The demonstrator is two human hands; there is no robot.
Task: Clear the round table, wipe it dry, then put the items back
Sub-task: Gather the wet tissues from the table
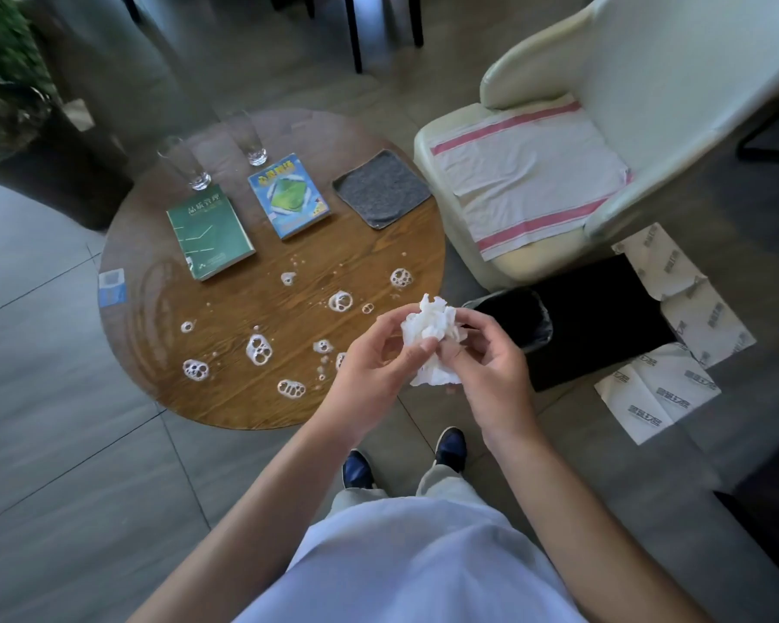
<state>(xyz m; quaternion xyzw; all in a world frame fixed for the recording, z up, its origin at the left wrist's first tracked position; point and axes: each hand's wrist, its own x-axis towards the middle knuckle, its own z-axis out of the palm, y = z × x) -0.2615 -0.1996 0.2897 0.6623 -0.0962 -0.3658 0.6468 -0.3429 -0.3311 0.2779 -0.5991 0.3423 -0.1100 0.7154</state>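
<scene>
Both hands meet just past the near right edge of the round table [163, 245]. The left hand [369, 366] and the right hand [486, 366] each have their fingers curled around 1 crumpled white tissue [432, 339], so it is pinched from 2 sides.

The table is not cleared yet. The green book [210, 231] and the blue book [289, 195] lie flat in the far half, 2 empty glasses [185, 164] stand upright behind them, and the grey cloth [381, 188] lies at the far right, with 1 corner close to the rim. Foamy puddles [259, 350] are spread over the near half.

I think the main risk is wiping too early. If the tissue pushes the water toward the books, the green book, which is nearest to the puddles, can soak at its lower edge. The glasses are tall and narrow, so a sleeve or forearm that reaches over them may tip them. The tissue also looks small for so much water and may tear.

For moving, there is open floor on the left and near side of the table. On the right it is tighter: the cream armchair [648, 83] with the striped towel [527, 182] stands just beside the table, and the black bin [513, 321] is near the right hand, with paper sheets [657, 393] on the floor around it.
</scene>
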